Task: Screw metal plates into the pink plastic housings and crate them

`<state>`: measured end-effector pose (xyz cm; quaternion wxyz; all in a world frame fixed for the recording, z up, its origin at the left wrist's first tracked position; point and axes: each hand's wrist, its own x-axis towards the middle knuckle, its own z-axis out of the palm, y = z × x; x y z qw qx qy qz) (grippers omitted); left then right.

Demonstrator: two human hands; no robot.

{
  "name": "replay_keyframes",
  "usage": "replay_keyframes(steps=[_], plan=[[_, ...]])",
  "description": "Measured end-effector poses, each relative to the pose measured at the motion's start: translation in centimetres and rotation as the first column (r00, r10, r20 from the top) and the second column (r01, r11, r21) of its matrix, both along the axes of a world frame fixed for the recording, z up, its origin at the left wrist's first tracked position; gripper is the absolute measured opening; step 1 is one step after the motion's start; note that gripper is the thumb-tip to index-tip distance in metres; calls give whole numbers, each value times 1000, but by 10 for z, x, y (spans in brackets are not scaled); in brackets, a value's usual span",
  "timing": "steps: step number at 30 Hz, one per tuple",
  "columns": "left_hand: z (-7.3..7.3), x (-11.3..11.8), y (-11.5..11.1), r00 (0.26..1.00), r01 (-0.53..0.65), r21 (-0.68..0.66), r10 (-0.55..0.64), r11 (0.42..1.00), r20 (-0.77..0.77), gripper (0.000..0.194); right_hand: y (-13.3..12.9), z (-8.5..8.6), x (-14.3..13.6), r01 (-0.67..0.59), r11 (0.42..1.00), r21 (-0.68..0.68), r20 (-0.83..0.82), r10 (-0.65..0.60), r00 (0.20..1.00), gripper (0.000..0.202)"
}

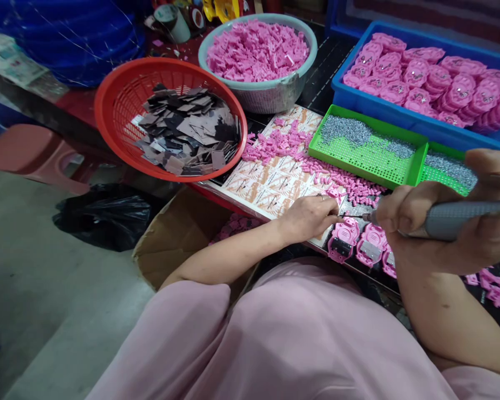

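My right hand [433, 216] is wrapped round a grey electric screwdriver [462, 218], held nearly level with its thin bit pointing left. The bit reaches the fingertips of my left hand [310, 218], which are pressed together at the upper edge of a pink plastic casing [346, 230]. What those fingers pinch is hidden. A dark plate lies on that casing. To its right, a second pink casing [370, 244] carries a grey plate, and another is partly covered by my right wrist. Small pink plastic pieces [354, 186] lie just beyond my hands.
Green trays [366, 175] hold small silvery screws. A blue crate [337, 83] of stacked pink casings stands behind them. A red basket [104, 119] of thin plates and a grey-blue basin [204, 55] of pink parts sit to the left. Below is an open cardboard box [156, 244].
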<state>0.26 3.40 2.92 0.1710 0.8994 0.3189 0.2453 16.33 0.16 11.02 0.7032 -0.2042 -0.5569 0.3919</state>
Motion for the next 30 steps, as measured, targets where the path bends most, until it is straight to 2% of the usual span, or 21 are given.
replay_keyframes(steps=[6, 9, 11, 13, 21, 24, 30], plan=[[-3, -12, 4, 1000, -11, -4, 10, 1000, -25, 26, 8, 4, 8, -8, 997, 75, 63, 4, 998, 29], [-1, -20, 6, 999, -45, -28, 45, 999, 28, 22, 21, -1, 5, 118, 988, 102, 16, -121, 993, 25], [1, -23, 8, 996, -51, -57, 55, 997, 71, 16, 32, -9, 0, 223, 971, 80, -13, -223, 975, 22], [3, -24, 11, 994, -42, -90, 51, 995, 95, 11, 42, -16, -6, 269, 962, 49, -9, -268, 963, 21], [2, -25, 13, 996, 9, -180, 7, 984, 87, 12, 52, -32, -15, 299, 951, -73, 92, -292, 952, 21], [-2, -20, 11, 995, -17, -133, 29, 991, 93, 12, 53, -33, -16, 292, 953, -83, 108, -283, 953, 22], [-18, -4, 8, 995, -90, 109, 83, 990, 62, 16, 58, -36, -17, 122, 992, -19, 145, -118, 982, 14]])
